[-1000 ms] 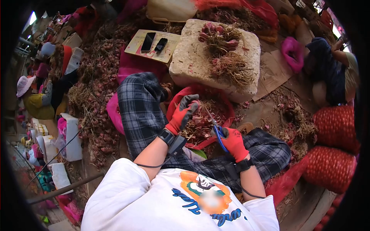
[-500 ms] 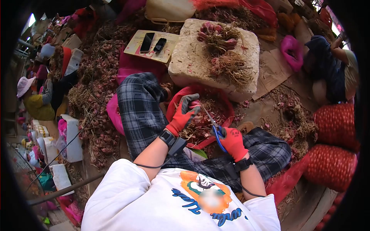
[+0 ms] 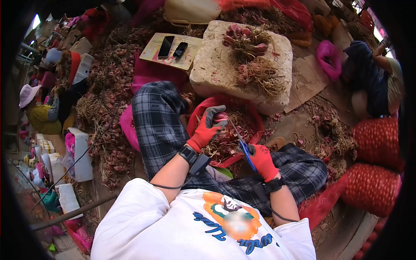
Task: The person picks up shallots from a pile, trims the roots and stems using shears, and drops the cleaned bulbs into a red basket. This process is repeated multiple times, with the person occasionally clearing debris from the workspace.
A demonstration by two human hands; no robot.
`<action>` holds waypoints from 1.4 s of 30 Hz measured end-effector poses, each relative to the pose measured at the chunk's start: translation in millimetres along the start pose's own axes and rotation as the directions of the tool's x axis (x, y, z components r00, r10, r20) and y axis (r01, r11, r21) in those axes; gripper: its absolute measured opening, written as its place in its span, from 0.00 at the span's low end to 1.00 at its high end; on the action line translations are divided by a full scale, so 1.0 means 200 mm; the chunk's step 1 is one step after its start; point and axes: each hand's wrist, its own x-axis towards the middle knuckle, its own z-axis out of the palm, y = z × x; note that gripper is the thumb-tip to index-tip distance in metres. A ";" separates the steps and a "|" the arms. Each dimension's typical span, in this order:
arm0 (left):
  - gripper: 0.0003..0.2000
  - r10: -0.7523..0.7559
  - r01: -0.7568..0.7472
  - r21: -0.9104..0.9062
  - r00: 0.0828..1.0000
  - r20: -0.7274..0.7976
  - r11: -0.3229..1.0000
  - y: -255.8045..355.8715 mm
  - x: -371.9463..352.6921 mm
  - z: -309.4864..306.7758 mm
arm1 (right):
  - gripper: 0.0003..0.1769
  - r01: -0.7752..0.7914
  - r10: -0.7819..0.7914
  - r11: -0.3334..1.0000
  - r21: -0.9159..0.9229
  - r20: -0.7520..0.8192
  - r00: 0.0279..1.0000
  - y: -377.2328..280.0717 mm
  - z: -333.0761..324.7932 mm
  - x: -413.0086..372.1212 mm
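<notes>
My left hand (image 3: 208,129), in a red and grey glove, is closed around a pinkish-red onion (image 3: 220,117). My right hand (image 3: 261,159), gloved in red, grips the blue handles of a pair of scissors (image 3: 242,146). The long metal blades point up and left, their tips close to the onion. Below both hands lies a red mesh-like container (image 3: 258,125) holding dry stalks and peelings. Beyond it, onions with dry roots and stalks (image 3: 255,47) rest on a pale foam block (image 3: 212,65).
Two phones (image 3: 166,46) lie on a flat box (image 3: 151,48) at the upper left. Heaped onions (image 3: 115,147) cover the ground left of my legs. Full red net sacks (image 3: 372,186) stand at the right. Other people sit at the far left (image 3: 43,117) and far right (image 3: 372,78).
The scissors have turned slightly and their handles look closer together. My left hand and the onion have shifted a little to the right.
</notes>
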 end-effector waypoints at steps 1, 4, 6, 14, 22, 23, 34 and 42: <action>0.25 -0.007 0.007 -0.021 1.000 -0.005 1.000 0.00 0.00 0.00 | 0.17 -0.002 0.002 0.999 0.049 0.011 1.000 -0.02 -0.01 0.00; 0.26 0.025 -0.022 0.096 0.999 -0.033 0.995 0.03 0.00 0.01 | 0.13 -0.157 0.206 0.890 0.427 -0.070 0.976 -0.03 -0.01 0.04; 0.26 0.153 -0.159 0.332 0.987 0.044 0.930 0.10 0.00 0.01 | 0.12 -0.172 0.220 0.771 0.614 -0.003 0.975 -0.01 -0.03 0.07; 0.28 0.207 -0.311 0.347 0.929 0.306 0.885 0.17 -0.05 0.11 | 0.16 0.027 0.004 0.700 0.713 -0.041 0.999 0.00 0.09 0.24; 0.29 -0.078 0.072 0.031 0.942 0.327 0.997 0.16 -0.07 0.07 | 0.13 -0.179 0.046 0.568 0.804 0.186 0.981 -0.04 -0.02 0.20; 0.29 -0.082 0.077 0.027 0.941 0.328 0.997 0.16 -0.07 0.07 | 0.14 -0.106 0.023 0.645 0.757 0.119 0.993 0.01 0.02 0.21; 0.26 0.166 -0.262 0.287 0.934 0.317 0.922 0.20 -0.05 0.10 | 0.14 -0.001 0.046 0.698 0.716 -0.044 0.998 -0.05 0.02 0.17; 0.27 0.002 -0.007 0.021 0.978 0.209 1.000 0.19 -0.05 0.11 | 0.12 -0.062 0.157 0.864 0.500 -0.149 0.976 0.03 0.04 0.20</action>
